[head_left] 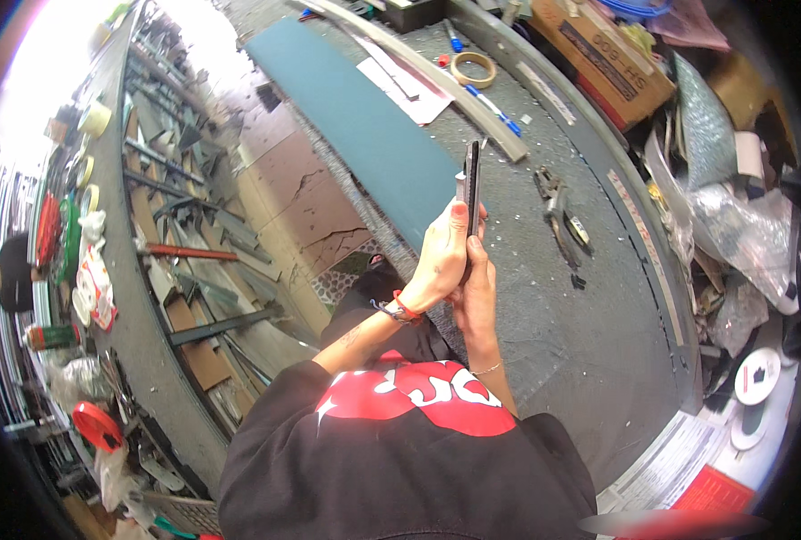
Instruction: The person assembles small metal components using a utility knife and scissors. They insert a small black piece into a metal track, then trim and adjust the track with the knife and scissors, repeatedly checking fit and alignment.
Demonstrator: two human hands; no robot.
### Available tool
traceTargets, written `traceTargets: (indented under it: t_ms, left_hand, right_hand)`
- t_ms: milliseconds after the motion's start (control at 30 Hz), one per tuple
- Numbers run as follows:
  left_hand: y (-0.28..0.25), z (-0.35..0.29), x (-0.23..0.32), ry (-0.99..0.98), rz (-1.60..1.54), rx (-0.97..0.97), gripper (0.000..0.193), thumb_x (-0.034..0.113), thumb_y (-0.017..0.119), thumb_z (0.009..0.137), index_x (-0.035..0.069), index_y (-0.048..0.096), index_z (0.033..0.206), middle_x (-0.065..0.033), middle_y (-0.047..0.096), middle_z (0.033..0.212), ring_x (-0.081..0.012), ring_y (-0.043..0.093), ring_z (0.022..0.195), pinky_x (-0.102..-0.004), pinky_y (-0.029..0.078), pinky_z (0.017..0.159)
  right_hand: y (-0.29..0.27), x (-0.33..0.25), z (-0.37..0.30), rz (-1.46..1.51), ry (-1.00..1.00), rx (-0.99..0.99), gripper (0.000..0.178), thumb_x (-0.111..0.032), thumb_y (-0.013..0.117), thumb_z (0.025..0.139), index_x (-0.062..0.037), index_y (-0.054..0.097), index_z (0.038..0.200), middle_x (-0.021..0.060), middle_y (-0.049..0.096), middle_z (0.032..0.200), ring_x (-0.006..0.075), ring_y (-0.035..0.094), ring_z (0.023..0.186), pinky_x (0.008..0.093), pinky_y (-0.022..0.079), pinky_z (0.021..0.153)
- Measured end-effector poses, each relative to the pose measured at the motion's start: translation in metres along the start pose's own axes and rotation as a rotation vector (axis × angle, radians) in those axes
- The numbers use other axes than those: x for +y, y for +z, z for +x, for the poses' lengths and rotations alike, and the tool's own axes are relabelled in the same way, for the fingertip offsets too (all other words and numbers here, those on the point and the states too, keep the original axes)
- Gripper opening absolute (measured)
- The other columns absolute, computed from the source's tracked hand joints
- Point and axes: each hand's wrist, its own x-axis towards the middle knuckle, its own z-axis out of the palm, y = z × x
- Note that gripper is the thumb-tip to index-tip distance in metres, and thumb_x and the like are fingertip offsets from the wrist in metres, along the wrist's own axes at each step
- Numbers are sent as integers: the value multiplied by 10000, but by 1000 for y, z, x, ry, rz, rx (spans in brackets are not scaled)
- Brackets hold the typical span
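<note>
Black slim phone (472,193) held upright, edge-on to the camera, above the grey felt-covered table (589,324). Left hand (443,256) wraps it from the left, fingers (459,211) curled shut around the phone's lower half, thumb side toward the screen. Right hand (478,292) sits just below and behind, touching the left hand, fingers closed on the phone's bottom end. Red-and-black cord bracelets (400,309) on the left wrist, thin pale chain bracelet (487,368) on the right wrist. Black sweatshirt with red chest print (409,396) fills the lower centre.

On the table: long teal rectangular panel (373,126) running diagonally along the near edge, just left of the phone. Curved pale metal strip (445,76) lies across the far end. Roll of tan masking tape (472,67) near it, blue pen (490,106) just beside the strip, white paper sheet (409,85) under the strip. Dark metal pliers-type tool (558,211) lies on the felt to the right of the phone, apart from the hands. Brown cardboard box (603,54) and crumpled clear plastic bags (742,225) pile up past the table's right edge. Metal profile offcuts on a rack (193,225) to the left, lower down.
</note>
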Motion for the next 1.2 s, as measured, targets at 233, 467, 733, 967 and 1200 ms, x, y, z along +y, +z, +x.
traceTargets:
  t_ms: [233, 467, 733, 967, 1200]
  left_hand:
    - [26, 15, -10, -166, -139, -83, 488, 447, 269, 960, 26, 511, 911, -15, 491, 703, -83, 441, 603, -238, 386, 541]
    - [38, 30, -10, -57, -159, -156, 493, 470, 273, 952, 36, 503, 908, -15, 498, 715, -71, 433, 596, -220, 376, 528]
    - [48, 43, -13, -228, -311, -121, 483, 472, 266, 952, 50, 497, 909, -22, 510, 667, -68, 438, 574, -215, 366, 504]
    - [49, 44, -10, -221, -252, -84, 535, 527, 233, 936, 63, 498, 917, -17, 523, 664, -59, 434, 538, -202, 366, 484]
    - [44, 49, -14, -266, -252, -93, 530, 505, 262, 940, 40, 509, 876, -32, 534, 666, -92, 479, 567, -228, 402, 526]
  right_hand:
    - [-18, -13, 6, -49, -103, 148, 313, -305, 416, 920, -60, 508, 749, -44, 440, 562, 34, 362, 390, 207, 256, 329]
    - [-11, -26, 14, -5, -139, 212, 326, -340, 431, 915, -48, 545, 827, -44, 471, 613, 27, 412, 441, 186, 305, 365]
    - [-17, -19, 19, 60, -189, 274, 322, -330, 424, 928, -36, 551, 960, -33, 481, 750, 26, 438, 593, 201, 359, 465]
    - [-21, -20, 21, -14, -196, 235, 312, -346, 406, 931, -65, 528, 873, -62, 428, 663, 18, 392, 518, 186, 306, 426]
    - [-30, -22, 22, -11, -142, 76, 371, -402, 407, 938, -58, 530, 871, -57, 427, 617, 12, 362, 448, 174, 281, 374]
